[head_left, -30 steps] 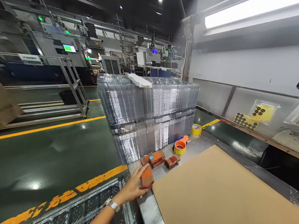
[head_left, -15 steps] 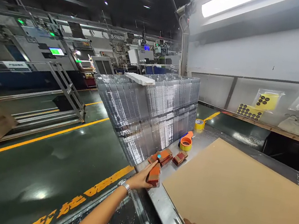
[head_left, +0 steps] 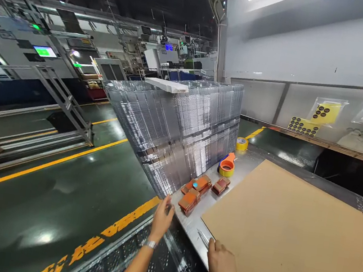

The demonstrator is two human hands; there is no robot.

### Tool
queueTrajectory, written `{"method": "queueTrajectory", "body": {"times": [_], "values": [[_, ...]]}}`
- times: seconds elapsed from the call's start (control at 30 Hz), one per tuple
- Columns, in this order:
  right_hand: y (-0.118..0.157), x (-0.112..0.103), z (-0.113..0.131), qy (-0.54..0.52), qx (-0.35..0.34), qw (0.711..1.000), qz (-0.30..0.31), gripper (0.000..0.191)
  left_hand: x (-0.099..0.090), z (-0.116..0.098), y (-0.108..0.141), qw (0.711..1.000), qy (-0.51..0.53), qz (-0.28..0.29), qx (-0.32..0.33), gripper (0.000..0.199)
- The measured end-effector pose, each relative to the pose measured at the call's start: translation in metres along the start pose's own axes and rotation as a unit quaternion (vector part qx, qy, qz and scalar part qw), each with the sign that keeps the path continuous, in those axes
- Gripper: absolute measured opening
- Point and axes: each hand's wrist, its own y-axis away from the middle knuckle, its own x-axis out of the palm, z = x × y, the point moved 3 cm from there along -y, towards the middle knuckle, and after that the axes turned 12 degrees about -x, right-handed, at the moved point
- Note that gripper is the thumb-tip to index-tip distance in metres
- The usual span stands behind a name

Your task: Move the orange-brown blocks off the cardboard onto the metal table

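My left hand (head_left: 163, 217), with a metal watch at the wrist, hangs off the left edge of the metal table (head_left: 189, 222), fingers apart and nothing in them. Just right of it lie orange-red blocks (head_left: 189, 200) with brown bands, one carrying a blue dot. A smaller dark red block (head_left: 221, 186) sits beside them. My right hand (head_left: 220, 262) is at the table's front edge by the brown cardboard sheet (head_left: 289, 234), its fingers closed around a thin, pale pointed tool (head_left: 203, 238).
Tall stacks of clear plastic trays (head_left: 182, 131) stand behind the blocks, with a white bar (head_left: 166, 85) on top. An orange tape dispenser (head_left: 226, 166) and a yellow tape roll (head_left: 242, 144) lie beside them. A metal frame (head_left: 67, 103) stands on the left.
My left hand has let go of the nearest orange-red block and drawn back left. My right hand has moved forward and left along the table edge, and the pointed tool now shows. The view has shifted slightly.
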Motion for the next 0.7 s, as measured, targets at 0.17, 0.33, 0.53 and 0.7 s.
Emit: {"method": "queueTrajectory", "body": {"times": [0.17, 0.33, 0.53, 0.7], "values": [[-0.026, 0.004, 0.012, 0.051, -0.017, 0.998, -0.044, 0.039, 0.027, 0.005, 0.074, 0.988, 0.033, -0.135, -0.062, 0.045], [-0.026, 0.005, 0.019, 0.092, -0.024, 0.992, -0.088, 0.026, 0.067, -0.012, 0.129, 0.996, 0.01, -0.084, -0.033, 0.041], [0.016, 0.012, 0.003, 0.094, -0.026, 0.983, -0.153, 0.042, 0.082, -0.027, 0.132, 0.995, -0.032, -0.091, -0.027, 0.046], [0.072, 0.024, -0.049, 0.102, 0.094, 0.976, -0.17, 0.046, 0.084, -0.029, 0.128, 0.987, -0.07, -0.133, -0.058, 0.053]]}}
